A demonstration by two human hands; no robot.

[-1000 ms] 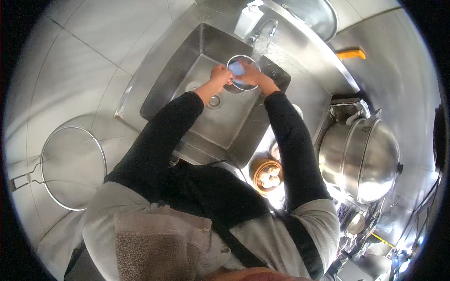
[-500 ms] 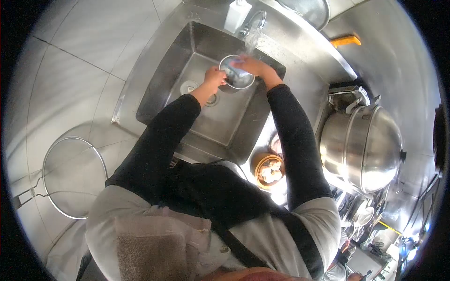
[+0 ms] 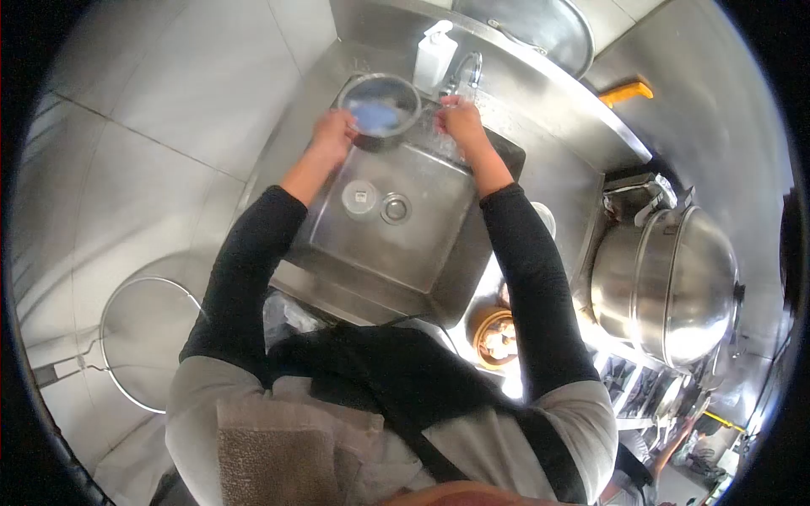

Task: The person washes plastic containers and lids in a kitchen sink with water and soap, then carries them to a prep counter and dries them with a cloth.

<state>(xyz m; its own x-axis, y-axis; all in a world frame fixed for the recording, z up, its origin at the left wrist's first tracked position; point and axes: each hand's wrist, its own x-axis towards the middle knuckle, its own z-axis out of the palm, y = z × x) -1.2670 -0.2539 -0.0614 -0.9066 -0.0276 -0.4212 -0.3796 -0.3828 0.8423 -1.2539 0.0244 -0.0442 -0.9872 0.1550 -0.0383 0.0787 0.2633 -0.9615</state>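
Note:
My left hand [image 3: 334, 135] grips the rim of a round metal bowl [image 3: 410, 126], held tilted over the far left corner of the sink [image 3: 439, 228]. A blurred blue thing, perhaps a cloth or sponge, [image 3: 374, 116] lies inside the bowl. Right beside the tap [image 3: 474, 63], my right hand [image 3: 462, 125] has its fingers curled together; whether they touch the tap or hold anything small is hidden. Splashed water shows around that hand. On the sink floor a small round white item with a label [image 3: 360, 197] sits next to the drain [image 3: 395, 208].
A white bottle [image 3: 435, 55] stands left of the tap. To the right are a large domed steamer pot [image 3: 666, 282] and an orange-handled tool [image 3: 626, 93]. A bamboo steamer with food [image 3: 494, 339] is near my right arm. A ring-shaped strainer [image 3: 152, 341] hangs at left.
My left hand has carried the bowl left and away from under the tap. My right hand has left the bowl's inside and is beside the tap. The running stream no longer shows clearly.

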